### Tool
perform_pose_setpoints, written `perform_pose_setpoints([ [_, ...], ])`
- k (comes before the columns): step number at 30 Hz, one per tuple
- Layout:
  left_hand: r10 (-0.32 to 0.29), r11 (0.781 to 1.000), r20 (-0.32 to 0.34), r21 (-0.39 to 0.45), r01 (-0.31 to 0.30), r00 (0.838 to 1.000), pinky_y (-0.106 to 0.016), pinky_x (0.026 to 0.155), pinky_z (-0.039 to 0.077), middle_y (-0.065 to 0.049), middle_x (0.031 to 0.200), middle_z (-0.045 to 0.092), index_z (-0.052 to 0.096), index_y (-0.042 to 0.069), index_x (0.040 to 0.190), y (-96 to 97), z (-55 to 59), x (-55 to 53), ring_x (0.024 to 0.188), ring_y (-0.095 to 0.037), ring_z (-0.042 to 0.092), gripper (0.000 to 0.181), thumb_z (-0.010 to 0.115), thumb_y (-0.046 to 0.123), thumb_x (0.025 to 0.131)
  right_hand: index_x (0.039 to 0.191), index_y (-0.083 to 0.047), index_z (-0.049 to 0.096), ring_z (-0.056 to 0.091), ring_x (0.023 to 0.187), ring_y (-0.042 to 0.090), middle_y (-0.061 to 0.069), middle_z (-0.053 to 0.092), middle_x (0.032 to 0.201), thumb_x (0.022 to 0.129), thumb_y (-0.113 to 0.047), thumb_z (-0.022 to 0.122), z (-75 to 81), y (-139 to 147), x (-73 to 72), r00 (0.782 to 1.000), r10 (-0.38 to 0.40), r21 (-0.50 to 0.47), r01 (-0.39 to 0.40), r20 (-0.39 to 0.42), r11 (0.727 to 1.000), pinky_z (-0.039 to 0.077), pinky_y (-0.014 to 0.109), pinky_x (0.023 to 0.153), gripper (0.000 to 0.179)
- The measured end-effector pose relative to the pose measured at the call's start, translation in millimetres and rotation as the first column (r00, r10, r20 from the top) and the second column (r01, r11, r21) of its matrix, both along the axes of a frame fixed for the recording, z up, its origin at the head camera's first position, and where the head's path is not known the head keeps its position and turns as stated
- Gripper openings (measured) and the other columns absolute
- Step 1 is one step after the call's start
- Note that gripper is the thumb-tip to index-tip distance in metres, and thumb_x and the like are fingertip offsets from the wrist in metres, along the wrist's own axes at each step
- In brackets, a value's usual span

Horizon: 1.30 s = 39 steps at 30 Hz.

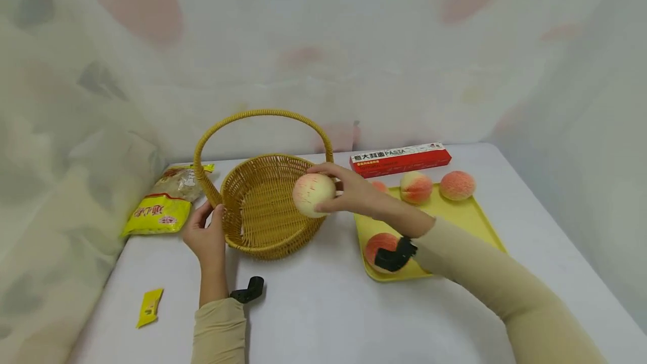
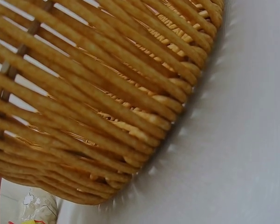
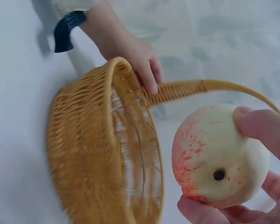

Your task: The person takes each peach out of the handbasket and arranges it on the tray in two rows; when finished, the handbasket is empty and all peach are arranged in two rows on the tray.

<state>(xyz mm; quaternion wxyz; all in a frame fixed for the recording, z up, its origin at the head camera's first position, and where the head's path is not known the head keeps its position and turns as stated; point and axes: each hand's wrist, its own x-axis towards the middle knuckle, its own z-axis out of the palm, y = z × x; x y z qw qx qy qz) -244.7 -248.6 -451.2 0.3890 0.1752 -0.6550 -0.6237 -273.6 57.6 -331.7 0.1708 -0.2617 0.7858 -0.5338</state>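
A pale peach with red streaks (image 1: pixel 310 195) is pinched between the thumb and fingers of my right hand (image 1: pixel 356 192). It is held up over the right side of a woven yellow-brown basket (image 1: pixel 268 249). In the right wrist view, a small dark hole shows in the peach (image 3: pixel 200 154). My left hand (image 1: pixel 206 235) grips the foot of the basket's tall arched handle (image 1: pixel 263 112) at the left rim. The left wrist view is mostly filled by the basket's slatted wall (image 2: pixel 93 93). The visible basket floor holds nothing.
Right of the basket lies a yellow tray (image 1: pixel 467 218) with several peaches, one (image 1: pixel 379 185) partly hidden behind my right hand. A red-and-white pasta box (image 1: pixel 401 160) sits behind it. Left are a yellow food bag (image 1: pixel 162 212) and a small yellow packet (image 1: pixel 150 308).
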Motion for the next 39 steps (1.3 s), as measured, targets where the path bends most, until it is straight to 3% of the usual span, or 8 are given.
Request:
perform_pose_setpoints([
  [6,-0.005,1.000,-0.012,0.021,0.005,1.000,-0.012,0.073,0.049,-0.005,0.098,0.068,0.069,0.000,0.104,0.0,1.9,-0.6,0.093,-0.009,0.061,0.026,0.072,0.008,0.079,0.134,-0.021,0.043,0.048,0.114,0.031,0.003,0.040,0.133,0.077,-0.014,0.076,-12.8,98,32.7,0.992,-0.122,-0.044,0.123,0.026,0.991,0.051,0.035,0.084,0.066],
  [13,0.009,0.999,0.038,0.037,-0.010,0.999,-0.014,0.076,0.049,0.000,0.099,0.068,0.071,0.008,0.104,-5.8,-7.2,-0.9,0.096,-0.011,0.061,0.030,0.075,0.017,0.077,0.138,-0.011,0.036,0.046,0.112,0.037,0.011,0.038,0.133,0.081,-0.019,0.072,-46.2,197,58.8,0.926,-0.377,0.089,0.377,-0.021,0.922,0.050,0.025,0.080,0.068],
  [15,0.009,0.999,0.049,0.045,-0.011,0.999,-0.015,0.078,0.049,-0.001,0.101,0.068,0.071,0.009,0.105,-6.4,-7.7,0.0,0.097,-0.011,0.060,0.031,0.075,0.019,0.076,0.138,-0.009,0.035,0.047,0.109,0.034,0.013,0.038,0.133,0.082,-0.020,0.070,-54.9,218,67.1,0.908,-0.415,0.135,0.418,-0.048,0.898,0.049,0.023,0.077,0.067],
  [19,-0.001,0.999,0.053,0.048,-0.002,0.999,-0.016,0.079,0.049,-0.001,0.101,0.068,0.071,0.009,0.105,-4.6,-6.9,-1.0,0.097,-0.011,0.060,0.031,0.075,0.020,0.076,0.139,-0.007,0.032,0.052,0.100,0.011,0.016,0.038,0.133,0.084,-0.020,0.068,-68.6,252,83.0,0.881,-0.470,0.219,0.471,-0.059,0.855,0.049,0.023,0.072,0.067],
  [22,0.001,0.999,0.040,0.038,-0.002,0.999,-0.015,0.078,0.049,-0.001,0.100,0.068,0.071,0.008,0.104,-2.1,-4.7,-2.5,0.096,-0.012,0.061,0.030,0.075,0.019,0.077,0.139,-0.006,0.031,0.051,0.094,0.002,0.018,0.039,0.132,0.085,-0.022,0.067,-78.3,269,89.4,0.872,-0.486,0.274,0.482,-0.057,0.832,0.049,0.024,0.070,0.066],
  [28,0.021,0.999,0.041,0.023,-0.022,0.999,-0.015,0.077,0.050,0.000,0.098,0.069,0.071,0.008,0.103,-0.9,-2.2,-2.9,0.095,-0.012,0.061,0.028,0.074,0.018,0.077,0.137,-0.003,0.033,0.053,0.101,0.032,0.023,0.038,0.132,0.084,-0.024,0.067,-94.7,280,88.8,0.870,-0.491,0.328,0.480,-0.057,0.813,0.047,0.030,0.069,0.067],
  [31,0.020,1.000,0.048,0.013,-0.021,0.999,-0.016,0.078,0.050,-0.001,0.099,0.069,0.071,0.008,0.103,-0.7,-2.8,-2.2,0.095,-0.012,0.061,0.028,0.074,0.019,0.078,0.137,-0.003,0.033,0.052,0.099,0.036,0.025,0.039,0.130,0.083,-0.026,0.069,-99.5,282,87.8,0.870,-0.490,0.358,0.476,-0.057,0.803,0.045,0.032,0.068,0.069],
  [39,0.009,1.000,0.049,0.018,-0.010,0.999,-0.017,0.081,0.049,-0.001,0.102,0.068,0.071,0.009,0.105,0.2,-1.7,-2.5,0.098,-0.011,0.060,0.029,0.073,0.020,0.078,0.133,-0.002,0.032,0.048,0.099,0.035,0.023,0.047,0.114,0.083,-0.029,0.068,-90.9,286,84.4,0.899,-0.435,0.440,0.409,-0.047,0.799,0.043,0.033,0.068,0.068],
])
